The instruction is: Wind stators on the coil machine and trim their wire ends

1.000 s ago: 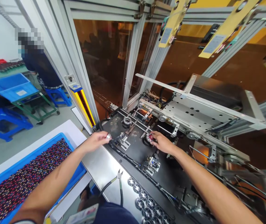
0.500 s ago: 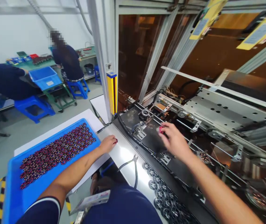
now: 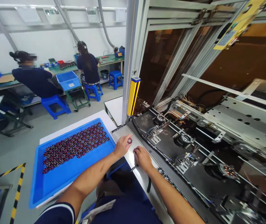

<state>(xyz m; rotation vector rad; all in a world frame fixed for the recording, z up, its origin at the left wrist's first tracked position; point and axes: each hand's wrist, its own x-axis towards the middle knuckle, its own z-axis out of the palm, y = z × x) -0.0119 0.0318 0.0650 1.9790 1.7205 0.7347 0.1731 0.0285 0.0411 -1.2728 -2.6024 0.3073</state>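
Observation:
My left hand (image 3: 122, 147) pinches a small red-and-black ring-shaped stator core (image 3: 129, 141) above the metal ledge (image 3: 120, 133). Just to its right, my right hand (image 3: 144, 159) has its fingers closed on a second stator core (image 3: 135, 151), mostly covered by the fingers. Both hands are close together but apart. Beside my left forearm, a blue tray (image 3: 50, 189) carries many similar stator cores (image 3: 77, 144) packed in rows. Pliers lie partly under my right hand, with a dark handle (image 3: 149, 184) showing.
A machine with round holders (image 3: 185, 138) on rods fills the right side; one farther holder bears a copper-wound part (image 3: 229, 171). Dark rings (image 3: 164, 174) lie along the ledge. A yellow sensor post (image 3: 133, 98) stands by the frame. Two people sit at a bench behind.
My right hand has moved left from over the machine to the ledge, near my left hand, still with a stator core. The left hand has raised its core. The view has swung left.

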